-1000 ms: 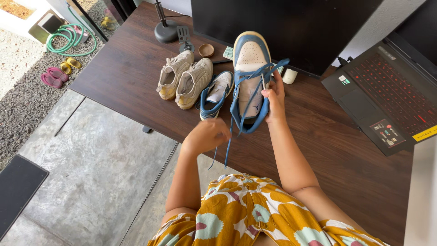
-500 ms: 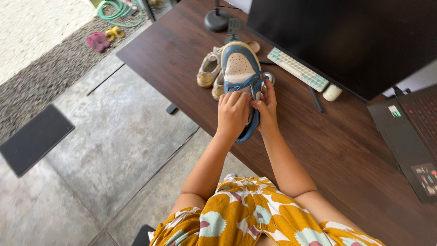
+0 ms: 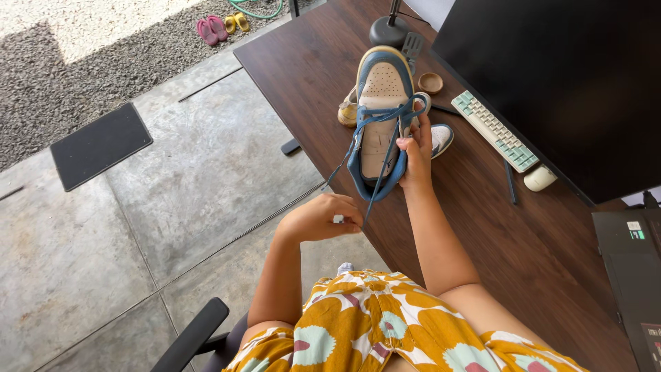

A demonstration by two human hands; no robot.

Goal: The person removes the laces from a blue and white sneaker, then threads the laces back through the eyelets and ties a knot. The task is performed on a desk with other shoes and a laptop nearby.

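Sneaker (image 3: pixel 381 117): blue and cream, clasped upright by right hand (image 3: pixel 416 155) above desk edge (image 3: pixel 323 165). Left hand (image 3: pixel 320 217) pinches lace (image 3: pixel 377 180) end below it. Risk: hard tug yanks lace free of eyelets.

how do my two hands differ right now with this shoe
The right hand grips the blue and cream sneaker by its side, raised over the desk. The left hand sits lower, off the shoe, pinching the blue lace end and drawing it taut. Both are bare.
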